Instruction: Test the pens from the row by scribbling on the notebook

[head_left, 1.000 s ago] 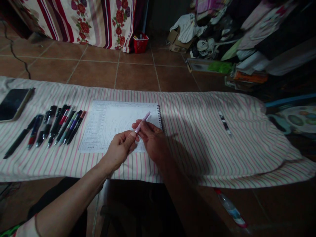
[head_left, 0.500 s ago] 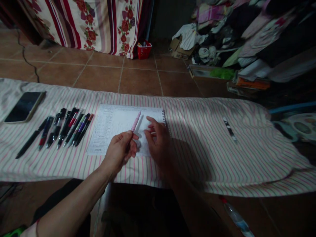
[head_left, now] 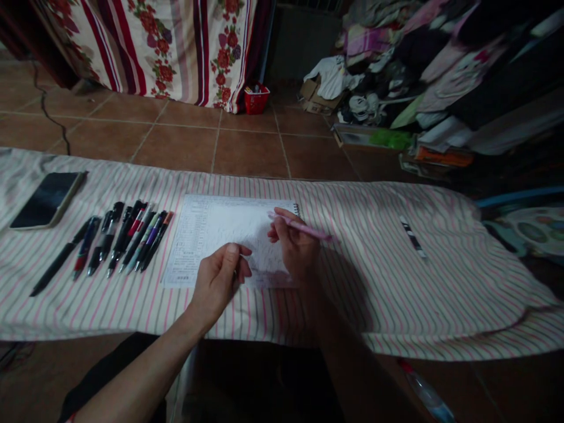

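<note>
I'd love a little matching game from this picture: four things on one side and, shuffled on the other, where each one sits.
Things
1. pink pen
2. phone
3. row of pens
4. red basket

Places
A. on the tiled floor, beside the flowered fabric
B. at the far left of the striped cloth
C. in the right hand, at the right edge of the notebook
D. on the striped cloth, just left of the notebook

Pairs: 1-C, 2-B, 3-D, 4-A
</note>
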Available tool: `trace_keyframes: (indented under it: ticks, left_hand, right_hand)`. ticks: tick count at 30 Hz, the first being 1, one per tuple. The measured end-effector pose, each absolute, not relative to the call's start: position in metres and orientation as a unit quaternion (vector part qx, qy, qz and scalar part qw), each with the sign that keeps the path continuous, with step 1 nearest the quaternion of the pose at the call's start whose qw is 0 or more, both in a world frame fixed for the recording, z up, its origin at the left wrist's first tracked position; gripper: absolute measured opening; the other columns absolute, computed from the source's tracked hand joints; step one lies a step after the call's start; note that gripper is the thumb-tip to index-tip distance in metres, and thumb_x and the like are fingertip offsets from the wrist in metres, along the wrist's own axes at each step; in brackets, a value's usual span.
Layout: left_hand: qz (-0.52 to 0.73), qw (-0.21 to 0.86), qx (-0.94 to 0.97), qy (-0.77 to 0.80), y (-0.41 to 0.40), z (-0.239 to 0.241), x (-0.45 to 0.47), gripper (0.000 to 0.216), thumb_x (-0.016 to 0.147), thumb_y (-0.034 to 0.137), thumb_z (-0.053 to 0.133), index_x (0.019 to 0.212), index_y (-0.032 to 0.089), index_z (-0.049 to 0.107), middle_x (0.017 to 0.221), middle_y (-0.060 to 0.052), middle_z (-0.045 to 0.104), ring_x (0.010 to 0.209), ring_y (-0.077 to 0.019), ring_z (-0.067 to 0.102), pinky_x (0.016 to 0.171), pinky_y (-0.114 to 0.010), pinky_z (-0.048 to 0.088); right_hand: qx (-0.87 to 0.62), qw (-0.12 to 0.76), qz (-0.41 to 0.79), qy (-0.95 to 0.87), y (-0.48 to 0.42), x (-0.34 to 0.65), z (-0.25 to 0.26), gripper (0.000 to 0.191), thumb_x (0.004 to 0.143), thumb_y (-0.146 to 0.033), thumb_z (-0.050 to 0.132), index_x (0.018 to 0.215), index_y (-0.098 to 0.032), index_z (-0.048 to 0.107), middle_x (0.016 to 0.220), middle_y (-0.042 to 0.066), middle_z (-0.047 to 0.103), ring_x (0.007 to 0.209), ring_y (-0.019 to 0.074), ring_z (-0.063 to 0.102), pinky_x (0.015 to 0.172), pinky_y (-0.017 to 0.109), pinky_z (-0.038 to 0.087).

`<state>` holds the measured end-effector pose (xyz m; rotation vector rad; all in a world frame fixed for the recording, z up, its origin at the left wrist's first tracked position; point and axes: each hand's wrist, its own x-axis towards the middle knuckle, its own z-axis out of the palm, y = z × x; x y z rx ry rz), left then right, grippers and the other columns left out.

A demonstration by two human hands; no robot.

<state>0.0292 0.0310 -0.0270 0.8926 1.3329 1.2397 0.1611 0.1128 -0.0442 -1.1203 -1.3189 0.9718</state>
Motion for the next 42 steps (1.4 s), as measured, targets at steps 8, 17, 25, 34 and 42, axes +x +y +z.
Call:
trace_keyframes:
  ticks: [8, 17, 25, 34, 42]
  left_hand:
    - [0.399, 0.267, 0.639, 0.601, 0.034, -0.042, 0.027, 0.027, 0.094, 0.030, 0.038, 0.091, 0.017, 0.061, 0.074, -0.004, 0.063, 0.071, -0.0158, 0.058, 0.067, -0.029, 0.045]
    - [0.324, 0.050, 0.751, 0.573, 0.043, -0.056, 0.032, 0.020, 0.087, 0.015, 0.046, 0.099, 0.013, 0.062, 0.105, -0.011, 0.063, 0.102, -0.0250, 0.053, 0.083, -0.040, 0.052]
    - [0.273, 0.013, 0.774, 0.571, 0.047, -0.063, 0.033, 0.023, 0.085, 0.013, 0.049, 0.104, 0.012, 0.063, 0.114, -0.010, 0.063, 0.112, -0.0279, 0.048, 0.093, -0.042, 0.049]
    - [0.254, 0.010, 0.778, 0.574, 0.046, -0.071, 0.032, 0.027, 0.084, 0.014, 0.051, 0.108, 0.011, 0.062, 0.120, -0.009, 0.063, 0.113, -0.0292, 0.051, 0.090, -0.044, 0.049]
    - [0.239, 0.010, 0.780, 0.579, 0.046, -0.071, 0.031, 0.028, 0.086, 0.016, 0.049, 0.110, 0.013, 0.062, 0.120, -0.008, 0.063, 0.113, -0.0291, 0.051, 0.089, -0.044, 0.049]
  right_hand:
    - [-0.467, 0.593, 0.580, -0.306, 0.139, 0.152, -0.037, 0.036, 0.068, -0.050, 0.068, 0.075, -0.015, 0.065, 0.050, -0.005, 0.057, 0.040, 0.0061, 0.050, 0.036, 0.017, 0.035]
    - [-0.496, 0.573, 0.519, -0.394, 0.148, 0.149, -0.048, 0.033, 0.070, -0.046, 0.066, 0.061, -0.016, 0.057, 0.048, -0.006, 0.054, 0.042, 0.0060, 0.050, 0.041, 0.017, 0.040]
    - [-0.579, 0.490, 0.372, -0.535, 0.160, 0.158, -0.064, 0.034, 0.078, -0.048, 0.056, 0.081, -0.015, 0.062, 0.058, 0.000, 0.062, 0.046, 0.0114, 0.059, 0.043, 0.021, 0.047]
    - [-0.574, 0.486, 0.363, -0.549, 0.164, 0.163, -0.075, 0.038, 0.081, -0.050, 0.051, 0.087, -0.014, 0.062, 0.064, 0.004, 0.066, 0.053, 0.0134, 0.063, 0.049, 0.023, 0.051]
    - [-0.565, 0.454, 0.364, -0.586, 0.165, 0.162, -0.079, 0.033, 0.083, -0.046, 0.050, 0.087, -0.016, 0.063, 0.067, 0.004, 0.068, 0.056, 0.0143, 0.064, 0.054, 0.025, 0.052]
